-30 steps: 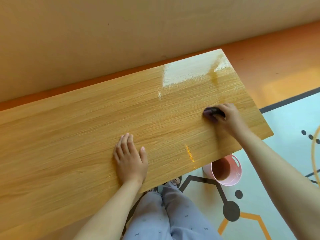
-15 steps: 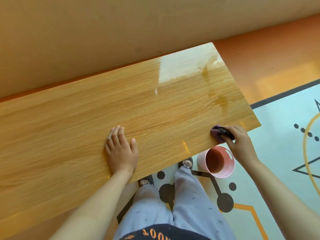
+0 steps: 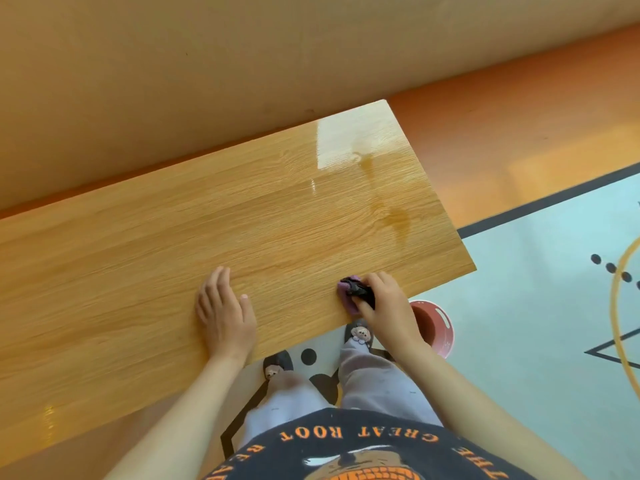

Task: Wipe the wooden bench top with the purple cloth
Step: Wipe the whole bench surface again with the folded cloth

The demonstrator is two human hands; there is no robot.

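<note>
Right hand (image 3: 384,306): fingers curled over a small bunched purple cloth with a dark fold (image 3: 347,299), pressing it onto the long, glossy light-wood worktop (image 3: 173,254) close to the near edge. The bunching likely concentrates pressure.

Left hand (image 3: 223,317): flat, palm down, fingers straight, on the worktop left of the cloth. It grasps nothing and is apparently bracing the body.

Amber wet streaks (image 3: 398,220) lie farther back toward the right end and are judged unwiped.

A round pink plastic bucket (image 3: 445,336) stands on the floor just below the right hand, probably kept within reach for rinsing.
</note>
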